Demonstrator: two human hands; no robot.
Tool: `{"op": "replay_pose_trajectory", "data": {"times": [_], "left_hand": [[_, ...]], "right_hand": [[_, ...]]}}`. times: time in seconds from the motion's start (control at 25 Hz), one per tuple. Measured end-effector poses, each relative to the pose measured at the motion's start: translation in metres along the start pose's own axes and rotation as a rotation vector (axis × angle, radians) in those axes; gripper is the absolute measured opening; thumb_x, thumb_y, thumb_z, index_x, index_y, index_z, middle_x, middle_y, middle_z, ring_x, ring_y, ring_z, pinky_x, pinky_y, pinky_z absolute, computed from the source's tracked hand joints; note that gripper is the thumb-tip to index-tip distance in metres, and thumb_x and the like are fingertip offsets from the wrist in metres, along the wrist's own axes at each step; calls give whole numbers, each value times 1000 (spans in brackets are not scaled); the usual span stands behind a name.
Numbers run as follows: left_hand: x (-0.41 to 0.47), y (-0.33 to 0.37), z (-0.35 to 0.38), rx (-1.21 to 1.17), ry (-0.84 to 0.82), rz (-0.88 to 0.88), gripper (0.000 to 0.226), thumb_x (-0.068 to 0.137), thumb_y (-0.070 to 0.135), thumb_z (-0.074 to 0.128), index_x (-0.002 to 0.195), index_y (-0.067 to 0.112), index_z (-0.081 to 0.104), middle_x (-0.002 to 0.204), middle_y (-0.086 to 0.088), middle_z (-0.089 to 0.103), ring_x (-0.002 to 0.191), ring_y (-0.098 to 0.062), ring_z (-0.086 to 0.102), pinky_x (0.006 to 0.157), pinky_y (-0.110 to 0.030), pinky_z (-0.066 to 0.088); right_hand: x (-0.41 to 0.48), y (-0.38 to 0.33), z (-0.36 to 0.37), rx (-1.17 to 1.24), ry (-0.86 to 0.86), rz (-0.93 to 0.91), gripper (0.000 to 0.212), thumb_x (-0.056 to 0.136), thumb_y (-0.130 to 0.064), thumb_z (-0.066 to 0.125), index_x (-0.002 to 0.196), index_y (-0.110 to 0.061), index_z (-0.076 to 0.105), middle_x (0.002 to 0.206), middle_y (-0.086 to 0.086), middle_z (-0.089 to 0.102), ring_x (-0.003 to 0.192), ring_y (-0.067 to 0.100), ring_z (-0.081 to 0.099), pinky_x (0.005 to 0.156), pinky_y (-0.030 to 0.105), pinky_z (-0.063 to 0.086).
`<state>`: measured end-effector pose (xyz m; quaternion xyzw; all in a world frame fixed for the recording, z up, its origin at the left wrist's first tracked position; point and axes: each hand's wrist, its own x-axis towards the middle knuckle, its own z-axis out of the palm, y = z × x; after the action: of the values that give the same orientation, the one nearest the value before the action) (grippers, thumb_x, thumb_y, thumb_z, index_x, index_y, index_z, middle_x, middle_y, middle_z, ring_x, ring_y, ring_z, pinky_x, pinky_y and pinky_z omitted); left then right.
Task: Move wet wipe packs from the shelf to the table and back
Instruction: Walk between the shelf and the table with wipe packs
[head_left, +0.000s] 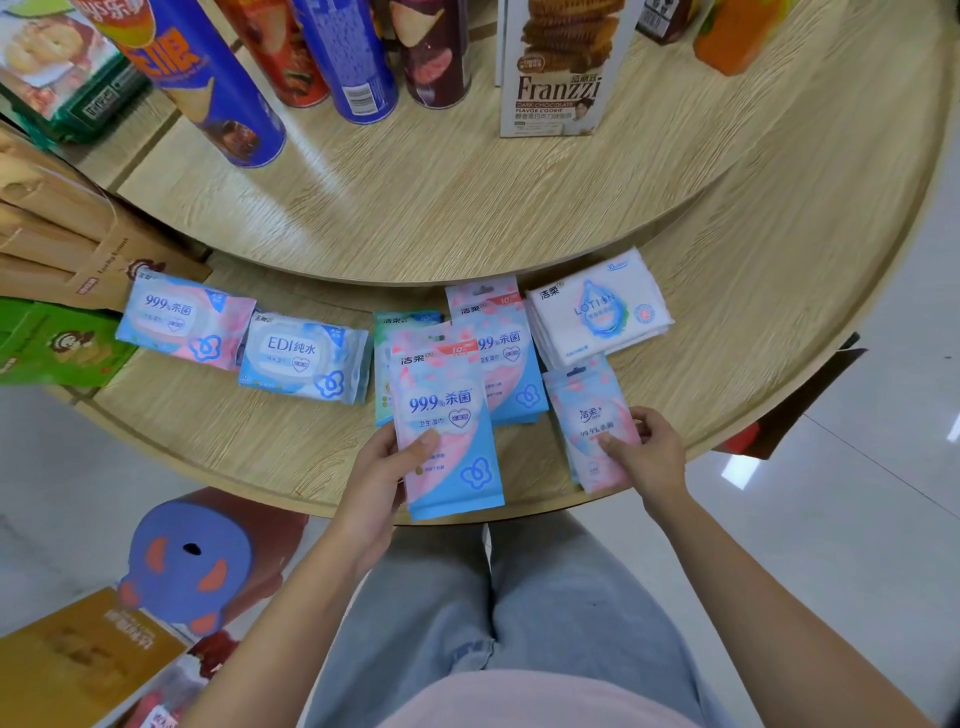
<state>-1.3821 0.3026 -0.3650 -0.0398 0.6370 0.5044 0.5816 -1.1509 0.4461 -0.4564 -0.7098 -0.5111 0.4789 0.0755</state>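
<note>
Hands full over the wooden shelf: my left hand grips a tall pink-and-blue plastic wipe pack by its lower side; my right hand pinches a smaller pink plastic pack. Both seem light, floppy, slick.

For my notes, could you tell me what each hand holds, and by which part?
Left hand: large wipe pack, by its lower left edge. Right hand: small wipe pack, by its lower right edge.

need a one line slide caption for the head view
Left hand grips a tall wipe pack, right hand holds a small pack, both at the lower shelf front edge.
</note>
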Motion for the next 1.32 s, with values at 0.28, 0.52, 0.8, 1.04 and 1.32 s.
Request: {"op": "replay_pose_trajectory", "data": {"times": [0.28, 0.52, 0.8, 1.04, 1.32], "left_hand": [[-4, -2, 3, -4, -13, 6, 45, 73, 23, 64, 115, 7, 62, 106, -5, 73, 83, -14, 71, 62, -22, 55], [-7, 3, 15, -37, -41, 41, 44, 72, 20, 65, 114, 7, 63, 107, -7, 72, 83, -15, 71, 61, -21, 55], [-15, 5, 35, -23, -72, 97, 51, 72, 16, 69, 119, 4, 57, 112, -13, 70, 96, -26, 68, 71, -26, 57], [-23, 4, 32, 16, -81, 106, 44, 78, 36, 65, 116, 13, 60, 107, -6, 72, 91, -22, 71, 73, -32, 56], [-23, 0, 26, 16, -2, 113, 25, 91, 17, 57, 114, 9, 60, 106, -6, 72, 83, -16, 71, 60, -23, 55]], "right_hand": [[4, -7, 1, -174, -1, 73, 42, 69, -26, 81, 99, -8, 59, 97, 9, 66, 86, 24, 63, 78, 43, 55], [-31, -51, -12, -139, 38, -210, 45, 81, -26, 72, 119, -9, 55, 108, 5, 58, 102, 21, 56, 89, 35, 47], [-92, -110, 9, 239, -526, -156, 45, 75, -23, 78, 114, -12, 59, 107, 4, 69, 98, 18, 65, 85, 34, 56], [-93, -102, 2, 285, -509, -179, 28, 77, -13, 76, 100, -17, 62, 102, 3, 71, 93, 17, 67, 81, 31, 57], [-83, -97, -18, 569, -466, -54, 38, 76, -2, 72, 111, -3, 57, 99, 8, 73, 83, 20, 72, 65, 28, 58]]}}
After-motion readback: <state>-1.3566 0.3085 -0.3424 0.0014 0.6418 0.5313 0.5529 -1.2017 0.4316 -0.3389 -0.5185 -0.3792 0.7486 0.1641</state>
